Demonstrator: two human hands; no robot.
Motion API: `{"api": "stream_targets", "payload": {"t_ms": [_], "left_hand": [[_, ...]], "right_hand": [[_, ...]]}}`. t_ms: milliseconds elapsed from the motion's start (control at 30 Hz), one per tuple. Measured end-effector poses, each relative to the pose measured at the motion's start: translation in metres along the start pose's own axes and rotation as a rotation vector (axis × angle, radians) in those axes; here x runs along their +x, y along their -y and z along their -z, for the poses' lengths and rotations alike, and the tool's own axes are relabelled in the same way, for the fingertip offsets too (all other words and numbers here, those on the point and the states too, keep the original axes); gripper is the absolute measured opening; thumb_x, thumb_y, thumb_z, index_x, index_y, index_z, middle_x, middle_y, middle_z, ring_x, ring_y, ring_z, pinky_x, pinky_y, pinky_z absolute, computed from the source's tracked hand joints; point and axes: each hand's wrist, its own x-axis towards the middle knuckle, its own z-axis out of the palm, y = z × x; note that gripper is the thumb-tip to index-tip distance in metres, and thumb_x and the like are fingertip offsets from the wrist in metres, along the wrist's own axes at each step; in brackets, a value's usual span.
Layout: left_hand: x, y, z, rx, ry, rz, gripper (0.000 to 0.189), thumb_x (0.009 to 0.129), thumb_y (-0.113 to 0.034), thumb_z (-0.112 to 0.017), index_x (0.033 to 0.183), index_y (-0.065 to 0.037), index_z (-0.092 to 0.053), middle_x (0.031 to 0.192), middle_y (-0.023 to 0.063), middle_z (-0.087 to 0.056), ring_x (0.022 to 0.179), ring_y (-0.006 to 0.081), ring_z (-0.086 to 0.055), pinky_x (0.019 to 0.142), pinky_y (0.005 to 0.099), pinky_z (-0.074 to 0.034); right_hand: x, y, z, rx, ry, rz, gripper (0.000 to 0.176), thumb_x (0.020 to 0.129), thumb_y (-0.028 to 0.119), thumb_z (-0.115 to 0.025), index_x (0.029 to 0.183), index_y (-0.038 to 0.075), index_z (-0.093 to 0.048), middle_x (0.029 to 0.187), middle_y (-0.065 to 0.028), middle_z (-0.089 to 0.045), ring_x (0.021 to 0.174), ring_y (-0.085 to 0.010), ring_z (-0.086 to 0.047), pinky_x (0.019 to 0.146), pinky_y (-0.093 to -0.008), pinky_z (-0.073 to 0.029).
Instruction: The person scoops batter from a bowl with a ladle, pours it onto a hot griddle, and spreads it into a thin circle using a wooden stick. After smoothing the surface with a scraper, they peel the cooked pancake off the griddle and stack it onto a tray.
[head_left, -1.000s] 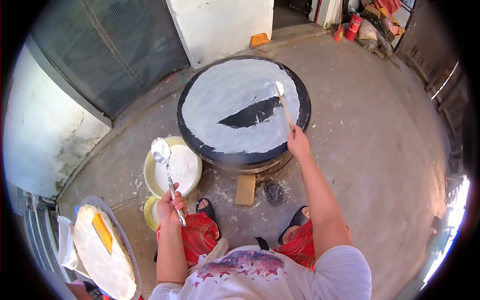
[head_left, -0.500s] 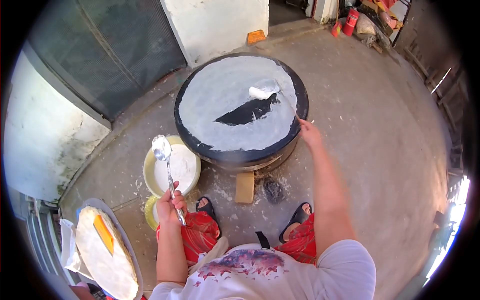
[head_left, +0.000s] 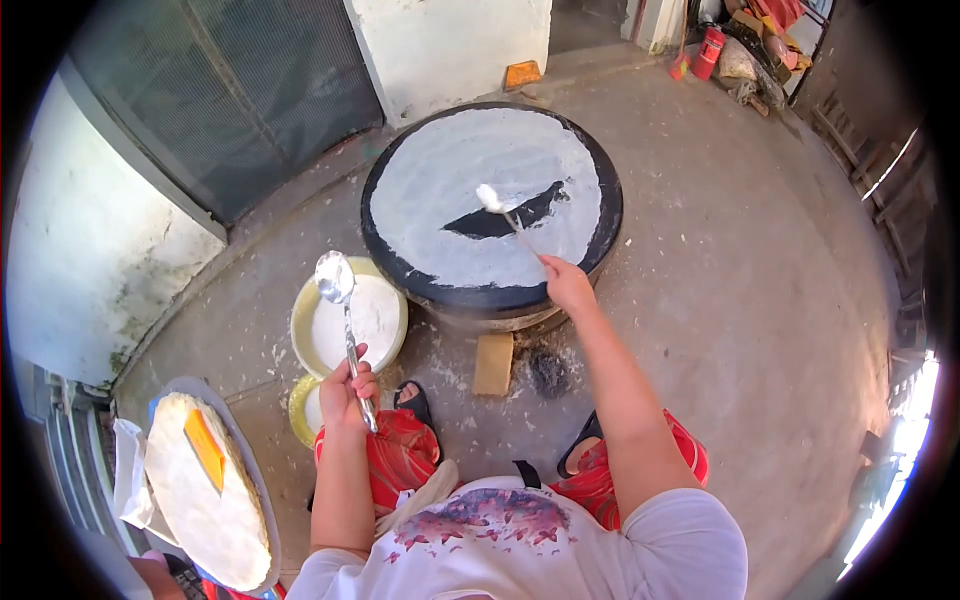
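Observation:
My left hand (head_left: 350, 392) is wrapped round the handle of a metal ladle (head_left: 335, 277), its bowl raised over the edge of a tub of white batter (head_left: 365, 322). In my right hand (head_left: 567, 284) is a thin-handled spreader (head_left: 522, 236) with a white lump of batter (head_left: 489, 198) at its tip. The lump is over a large round black griddle (head_left: 455, 294), at the left of a bare dark patch (head_left: 510, 219). A thin white layer (head_left: 430, 170) covers most of the griddle around that patch.
A stack of pale flat rounds (head_left: 205, 510) with an orange scraper (head_left: 205, 447) on it lies at lower left. A smaller yellow bowl (head_left: 301, 410) adjoins the tub. A brick-like block (head_left: 493, 364) stands before the griddle. A red cylinder (head_left: 708, 53) is at the back right.
My right hand has moved left and slightly down, carrying the spreader and its white lump from the right of the dark patch to its left. My left hand still holds the ladle.

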Motion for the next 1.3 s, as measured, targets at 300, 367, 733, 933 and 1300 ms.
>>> {"api": "stream_targets", "payload": {"t_ms": [300,367,733,933,1300], "left_hand": [[-0.004,-0.004,0.007,0.038,0.038,-0.017,0.025,0.088,-0.014,-0.036,0.107,0.001,-0.045,0.069,0.0055,-0.045,0.048,0.0089,-0.038,0.039,0.0196,-0.032],[-0.006,-0.004,0.007,0.032,0.036,-0.009,0.025,0.088,-0.014,-0.037,0.107,0.001,-0.044,0.069,0.0055,-0.045,0.048,0.0089,-0.038,0.038,0.0195,-0.032],[-0.008,-0.007,0.012,0.017,0.062,0.011,0.024,0.087,-0.013,-0.038,0.106,0.000,-0.045,0.069,0.0054,-0.045,0.048,0.0093,-0.038,0.038,0.0199,-0.032],[-0.012,-0.008,0.011,-0.033,0.062,0.074,0.023,0.087,-0.012,-0.038,0.105,0.001,-0.046,0.069,0.0055,-0.045,0.048,0.0095,-0.038,0.038,0.0203,-0.032],[-0.012,-0.007,0.010,-0.012,0.043,0.035,0.023,0.087,-0.012,-0.038,0.105,0.000,-0.045,0.070,0.0054,-0.044,0.048,0.0091,-0.037,0.038,0.0201,-0.032]], "right_hand": [[0.000,-0.011,-0.014,0.029,-0.094,-0.031,0.028,0.084,0.023,-0.043,0.109,0.020,-0.057,0.103,-0.0122,-0.058,0.094,-0.0283,-0.056,0.081,-0.0358,-0.044],[-0.009,0.011,-0.017,-0.061,0.101,0.086,0.028,0.084,0.023,-0.043,0.108,0.020,-0.057,0.103,-0.0121,-0.058,0.094,-0.0285,-0.055,0.081,-0.0356,-0.044],[-0.075,0.059,0.008,-0.547,-0.311,0.385,0.040,0.072,0.007,-0.048,0.110,0.015,-0.054,0.077,-0.0062,-0.054,0.070,-0.0252,-0.055,0.061,-0.0351,-0.046],[-0.086,0.038,-0.043,-0.677,-0.235,0.395,0.044,0.069,0.006,-0.051,0.113,0.015,-0.052,0.076,-0.0054,-0.051,0.065,-0.0236,-0.054,0.056,-0.0346,-0.045],[-0.088,0.025,-0.019,-0.694,-0.142,0.265,0.047,0.070,0.010,-0.054,0.116,0.012,-0.045,0.083,-0.0092,-0.052,0.071,-0.0250,-0.057,0.061,-0.0375,-0.048]]}}
